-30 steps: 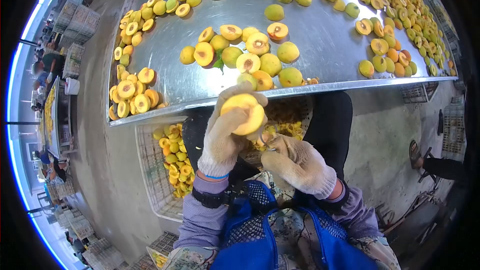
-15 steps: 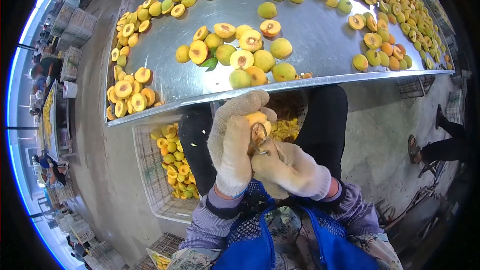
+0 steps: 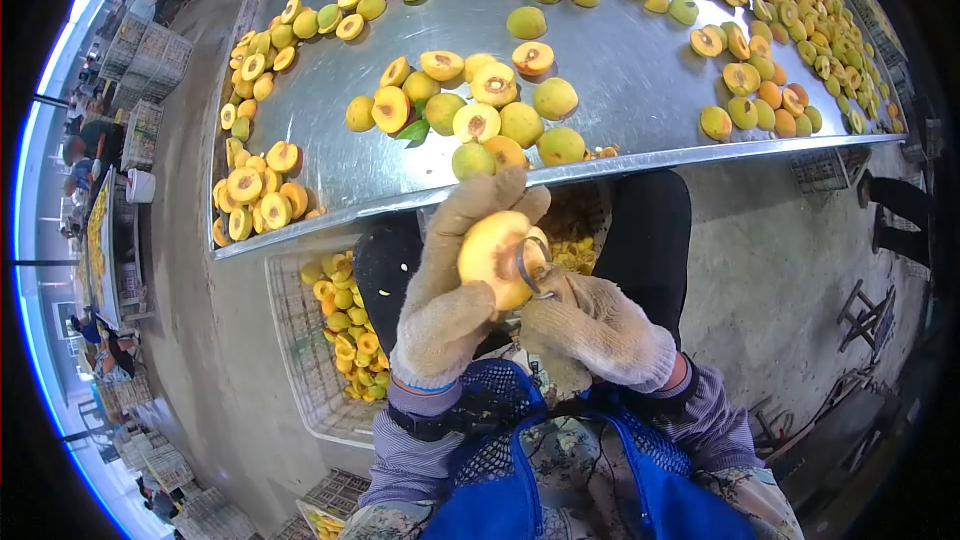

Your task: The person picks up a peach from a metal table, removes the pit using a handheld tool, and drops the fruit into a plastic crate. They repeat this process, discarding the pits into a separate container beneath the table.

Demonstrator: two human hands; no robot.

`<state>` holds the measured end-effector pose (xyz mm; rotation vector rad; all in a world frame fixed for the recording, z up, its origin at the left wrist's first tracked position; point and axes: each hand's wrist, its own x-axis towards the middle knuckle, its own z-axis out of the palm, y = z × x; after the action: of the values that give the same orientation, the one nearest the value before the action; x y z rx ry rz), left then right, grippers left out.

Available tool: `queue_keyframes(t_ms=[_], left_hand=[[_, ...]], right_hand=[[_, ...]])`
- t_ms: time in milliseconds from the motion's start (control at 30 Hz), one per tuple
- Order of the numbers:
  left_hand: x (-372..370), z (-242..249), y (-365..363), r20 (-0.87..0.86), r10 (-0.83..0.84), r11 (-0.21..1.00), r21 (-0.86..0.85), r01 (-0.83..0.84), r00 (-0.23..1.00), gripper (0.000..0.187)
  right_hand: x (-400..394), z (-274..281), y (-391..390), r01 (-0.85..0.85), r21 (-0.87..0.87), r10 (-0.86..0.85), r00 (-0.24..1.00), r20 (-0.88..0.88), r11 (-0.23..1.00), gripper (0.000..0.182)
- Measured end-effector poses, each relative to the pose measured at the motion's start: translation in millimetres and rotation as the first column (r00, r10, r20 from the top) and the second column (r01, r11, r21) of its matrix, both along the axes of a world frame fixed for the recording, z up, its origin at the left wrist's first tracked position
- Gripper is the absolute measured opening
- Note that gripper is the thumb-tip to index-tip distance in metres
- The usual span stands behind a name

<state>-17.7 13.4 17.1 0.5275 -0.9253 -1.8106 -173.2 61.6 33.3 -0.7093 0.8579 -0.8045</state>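
My left hand (image 3: 440,285), in a cream knit glove, is closed around a yellow peach half (image 3: 488,258). The cut face is turned partly to the right, with a brownish pit hollow at its middle. From the right, my gloved right hand (image 3: 605,330) grips a pitting knife with a curved metal loop (image 3: 521,262). The loop touches the cut face by the hollow; the handle is mostly hidden in my fingers. Just beyond my hands, a cluster of whole-looking and halved peaches (image 3: 495,84) lies on the metal table (image 3: 330,140).
Below the table edge, a plastic crate (image 3: 290,340) of peach halves stands left of my legs. Yellow scraps (image 3: 575,254) lie in a container between my knees. A large peach pile (image 3: 800,20) covers the table's far right. A small folding stool (image 3: 867,318) stands on the floor.
The peach half has turned and shows more of its cut face, with my left fingers opened wider around it. The pitting loop has shifted slightly right. At right, another person's legs have moved away.
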Motion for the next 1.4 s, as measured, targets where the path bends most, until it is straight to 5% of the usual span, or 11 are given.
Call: queue_keyframes(t_ms=[233,400,633,833,933,1000,1033,1100,1167,1233,1400], left_hand=[[16,-13,-8,0.064,-0.021,0.997,0.079,0.016,0.998,0.063],[10,-4,-8,0.407,0.035,0.98,0.167,-0.112,0.913,0.073],[13,-5,-3,0.21,-0.048,0.985,0.17,0.012,0.976,0.06],[-12,6,5,0.288,0.309,0.948,-0.016,-0.318,0.906,0.069],[3,25,-12,0.668,0.296,0.875,-0.476,0.087,0.683,0.06],[5,35,-21,0.413,-0.265,0.94,0.31,0.139,0.871,0.045],[5,33,-21,0.415,-0.265,0.941,0.308,0.14,0.87,0.045],[2,28,-22,0.576,-0.122,0.97,-0.105,0.221,0.808,0.04],[-10,21,-5,0.453,-0.03,0.998,-0.036,0.052,0.891,0.046],[-11,-10,5,0.372,0.373,0.853,-0.499,-0.157,0.85,0.051],[-2,-8,8,0.428,0.303,0.904,-0.411,-0.115,0.852,0.048]], right_hand=[[3,-6,2,-0.144,-0.163,0.1,0.962,-0.254,0.976,0.022],[6,-3,1,-0.095,-0.23,0.017,0.947,-0.322,0.969,0.016],[9,-6,0,-0.111,-0.295,-0.015,0.919,-0.394,0.949,0.015],[5,5,2,-0.248,-0.209,0.112,0.855,-0.507,0.946,0.024],[4,-5,4,-0.286,-0.256,0.117,0.845,-0.523,0.923,0.023],[5,-10,5,-0.273,-0.367,0.028,0.833,-0.553,0.89,0.022],[4,-9,5,-0.272,-0.369,0.026,0.833,-0.552,0.889,0.022],[-2,-7,2,-0.22,0.009,0.219,0.965,-0.144,0.975,0.021],[-3,-10,3,-0.152,0.009,0.153,0.986,-0.069,0.988,0.02],[0,-12,5,-0.091,0.012,0.091,0.996,0.015,0.996,0.02],[2,-3,8,-0.19,0.135,0.171,0.975,0.139,0.973,0.022]])
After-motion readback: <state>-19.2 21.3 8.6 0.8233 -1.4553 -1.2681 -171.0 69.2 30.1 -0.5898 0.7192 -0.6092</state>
